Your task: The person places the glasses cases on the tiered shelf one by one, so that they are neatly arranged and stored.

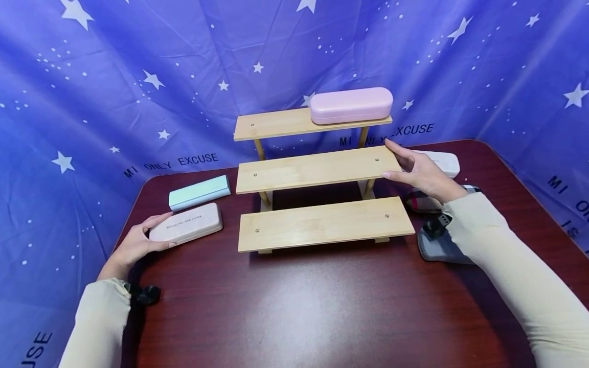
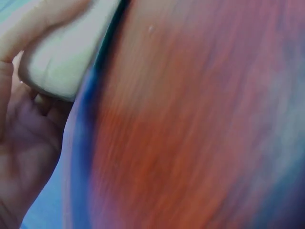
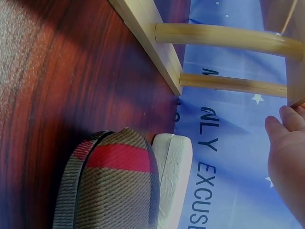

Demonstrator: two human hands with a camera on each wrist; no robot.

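Note:
My left hand grips the near end of a white glasses case with dark lettering, at the left of the table. In the left wrist view, fingers curl around the rounded end of that case. On the other side, my right hand holds the right end of the middle board of a three-tier wooden display stand, thumb at the front edge and fingers at the back. A pink glasses case lies on the right half of the top tier. The lower two boards are bare.
A light blue glasses case lies behind the white one. To the stand's right are another white case, a plaid case and a dark grey pouch. A blue starry curtain hangs behind the dark red table.

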